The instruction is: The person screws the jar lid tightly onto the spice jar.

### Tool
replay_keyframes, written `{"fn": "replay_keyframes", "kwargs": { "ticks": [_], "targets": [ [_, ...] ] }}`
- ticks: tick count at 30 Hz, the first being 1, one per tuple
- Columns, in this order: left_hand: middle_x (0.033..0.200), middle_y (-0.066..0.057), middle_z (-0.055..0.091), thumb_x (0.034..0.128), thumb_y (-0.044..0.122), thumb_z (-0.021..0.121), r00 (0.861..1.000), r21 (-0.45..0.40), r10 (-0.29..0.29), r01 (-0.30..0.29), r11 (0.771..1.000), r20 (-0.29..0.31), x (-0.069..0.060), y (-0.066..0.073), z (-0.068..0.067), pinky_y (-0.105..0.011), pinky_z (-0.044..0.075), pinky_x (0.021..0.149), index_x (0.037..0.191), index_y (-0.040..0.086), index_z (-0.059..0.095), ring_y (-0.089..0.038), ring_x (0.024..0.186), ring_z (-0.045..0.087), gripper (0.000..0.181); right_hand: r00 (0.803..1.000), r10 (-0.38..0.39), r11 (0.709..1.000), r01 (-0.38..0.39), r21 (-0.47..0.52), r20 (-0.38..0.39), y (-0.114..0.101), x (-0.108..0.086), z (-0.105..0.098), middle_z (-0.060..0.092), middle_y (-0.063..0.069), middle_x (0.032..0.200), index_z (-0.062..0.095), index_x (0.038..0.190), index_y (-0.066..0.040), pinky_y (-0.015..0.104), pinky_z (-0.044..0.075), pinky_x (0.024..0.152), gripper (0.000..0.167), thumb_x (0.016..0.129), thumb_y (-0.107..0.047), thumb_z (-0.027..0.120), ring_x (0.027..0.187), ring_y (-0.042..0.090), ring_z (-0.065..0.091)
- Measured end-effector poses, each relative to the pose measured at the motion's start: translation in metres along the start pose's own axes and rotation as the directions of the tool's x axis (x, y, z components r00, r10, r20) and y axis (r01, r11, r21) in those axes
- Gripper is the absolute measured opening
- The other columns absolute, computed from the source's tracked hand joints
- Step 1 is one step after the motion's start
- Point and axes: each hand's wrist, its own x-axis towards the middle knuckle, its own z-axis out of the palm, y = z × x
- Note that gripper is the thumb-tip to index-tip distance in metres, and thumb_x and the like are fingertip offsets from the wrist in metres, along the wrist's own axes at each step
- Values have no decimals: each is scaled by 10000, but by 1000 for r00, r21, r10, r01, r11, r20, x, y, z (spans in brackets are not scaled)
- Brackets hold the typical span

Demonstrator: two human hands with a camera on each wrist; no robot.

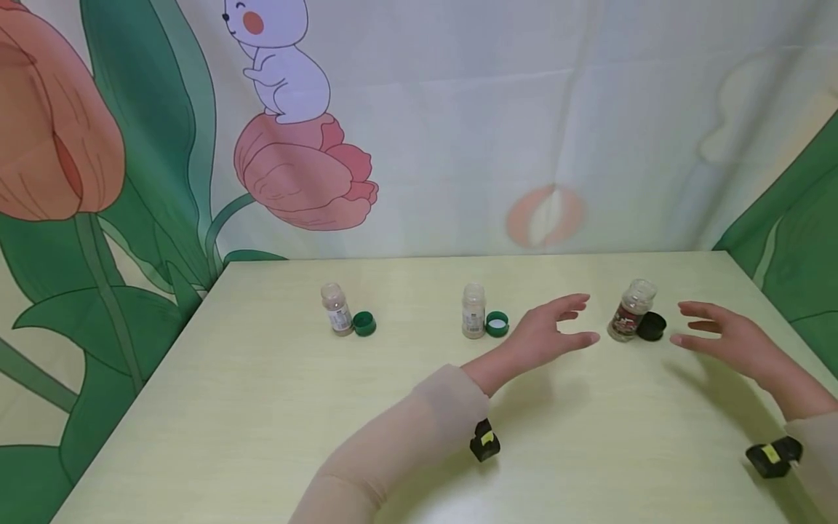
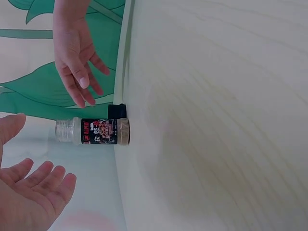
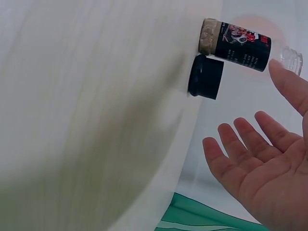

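Note:
At the table's right stands an uncapped seasoning jar with a dark label and brown contents at its bottom. Its black cap sits beside it on the right. To the jar's left my left hand hovers with fingers apart, holding nothing. My right hand hovers on the other side, also without anything in it. Both wrist views show the jar upright and neither hand touching it. In the right wrist view the cap stands close against the jar's base, nearer my right fingers.
Two more uncapped jars stand on the table: one in the middle with a green cap, one on the left with another green cap. A printed curtain hangs behind the table's back edge.

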Motion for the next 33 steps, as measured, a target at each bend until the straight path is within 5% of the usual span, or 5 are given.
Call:
{"fn": "replay_keyframes", "kwargs": {
  "ticks": [33],
  "targets": [
    [1529, -14, 567, 939, 272, 754, 998, 57, -50, 52, 997, -44, 46, 15, 28, -194, 481, 1046, 1542, 169, 455, -145, 1390, 565, 681, 998, 26, 999, -24, -27, 53, 2, 16, 1, 284, 443, 1538, 242, 1529, 147, 715, 398, 1054, 778, 1025, -305, 624, 1369, 622, 378]
  ]
}}
